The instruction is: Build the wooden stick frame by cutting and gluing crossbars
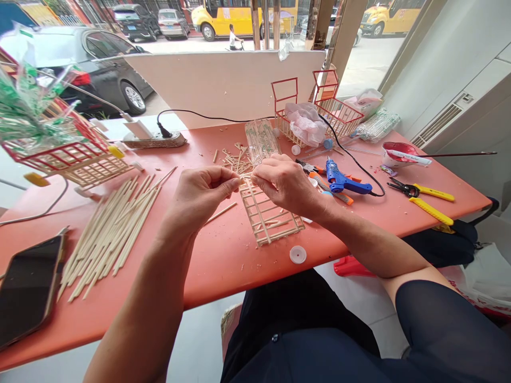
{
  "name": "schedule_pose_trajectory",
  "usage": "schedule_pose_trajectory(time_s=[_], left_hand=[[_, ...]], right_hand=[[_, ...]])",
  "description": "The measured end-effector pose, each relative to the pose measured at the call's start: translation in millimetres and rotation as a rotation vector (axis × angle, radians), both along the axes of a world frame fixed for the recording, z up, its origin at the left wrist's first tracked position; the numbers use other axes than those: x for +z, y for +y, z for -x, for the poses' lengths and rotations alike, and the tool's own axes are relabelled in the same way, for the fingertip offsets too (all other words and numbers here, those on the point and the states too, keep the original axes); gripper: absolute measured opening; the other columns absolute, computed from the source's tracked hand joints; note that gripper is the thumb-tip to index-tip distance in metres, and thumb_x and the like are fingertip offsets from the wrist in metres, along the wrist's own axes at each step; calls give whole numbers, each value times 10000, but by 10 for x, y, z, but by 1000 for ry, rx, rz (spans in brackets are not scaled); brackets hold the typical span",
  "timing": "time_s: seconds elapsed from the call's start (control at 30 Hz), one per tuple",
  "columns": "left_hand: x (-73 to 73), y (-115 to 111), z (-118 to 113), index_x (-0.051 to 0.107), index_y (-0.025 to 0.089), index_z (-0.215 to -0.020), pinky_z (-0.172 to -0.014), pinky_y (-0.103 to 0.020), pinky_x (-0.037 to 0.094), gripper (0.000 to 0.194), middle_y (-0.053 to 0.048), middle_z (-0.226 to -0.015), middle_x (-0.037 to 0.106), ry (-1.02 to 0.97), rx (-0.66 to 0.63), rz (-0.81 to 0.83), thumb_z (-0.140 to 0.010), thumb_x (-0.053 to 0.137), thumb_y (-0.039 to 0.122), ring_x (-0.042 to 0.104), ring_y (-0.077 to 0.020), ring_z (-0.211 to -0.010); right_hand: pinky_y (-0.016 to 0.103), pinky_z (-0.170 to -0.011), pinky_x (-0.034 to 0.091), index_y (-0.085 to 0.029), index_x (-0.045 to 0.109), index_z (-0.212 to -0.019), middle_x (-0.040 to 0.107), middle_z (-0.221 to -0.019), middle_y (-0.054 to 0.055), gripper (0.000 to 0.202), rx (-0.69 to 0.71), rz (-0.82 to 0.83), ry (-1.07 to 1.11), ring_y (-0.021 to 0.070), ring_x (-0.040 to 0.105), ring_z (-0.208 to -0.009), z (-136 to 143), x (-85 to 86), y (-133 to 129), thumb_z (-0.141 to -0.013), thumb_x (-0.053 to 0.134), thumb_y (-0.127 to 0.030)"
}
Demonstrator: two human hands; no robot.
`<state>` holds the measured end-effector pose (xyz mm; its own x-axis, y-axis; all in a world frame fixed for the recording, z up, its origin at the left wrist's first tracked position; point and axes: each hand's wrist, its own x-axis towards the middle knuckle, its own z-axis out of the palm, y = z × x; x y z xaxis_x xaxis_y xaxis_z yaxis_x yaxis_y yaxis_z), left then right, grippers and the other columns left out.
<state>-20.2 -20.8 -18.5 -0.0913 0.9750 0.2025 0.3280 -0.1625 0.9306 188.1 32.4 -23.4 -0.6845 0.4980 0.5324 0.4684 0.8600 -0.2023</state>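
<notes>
My left hand has thumb and forefinger pinched tight on one end of a short, thin, pale wooden stick. My right hand closes thumb and forefinger on the other end; its remaining fingers curl over, and I cannot tell whether they bear on anything beneath. The stick sits at the far end of a flat, ladder-like lattice of pale wooden sticks, which lies in front of me on the orange-red tabletop. My hands hide that far end, so I cannot tell whether the stick touches it.

Observe these hazards.
- Slippage: the hold is by fingertips only. Uneven pressure can roll the stick out of line.
- Joint failure: pressing or twisting at the far end can skew the lattice or part a crossing.
- Burns: the blue glue gun lies just beyond my right forearm. If its tip is hot, a careless outward sweep can bring skin against it; its temperature cannot be told by eye.
- Contamination: the loose wooden offcuts beyond my hands can stick to any wet glue.
- Loss of parts: the round white plastic disc lies near the table's front edge. A dragging forearm can knock it off.
</notes>
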Motion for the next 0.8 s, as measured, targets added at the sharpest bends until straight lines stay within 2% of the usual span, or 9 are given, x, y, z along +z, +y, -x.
schedule_pose_trajectory(time_s=[0.8], left_hand=[[-20, -3, 6, 814, 188, -751, -559, -247, 406, 156, -7, -648, 624, 13, -12, -11, -721, 815, 342, 502, -116, -624]], right_hand=[[349, -855, 351, -154, 732, -930, 694, -900, 88, 322, -4, 12, -5, 227, 493, -876, -1, -2, 0, -1117, 482, -234]])
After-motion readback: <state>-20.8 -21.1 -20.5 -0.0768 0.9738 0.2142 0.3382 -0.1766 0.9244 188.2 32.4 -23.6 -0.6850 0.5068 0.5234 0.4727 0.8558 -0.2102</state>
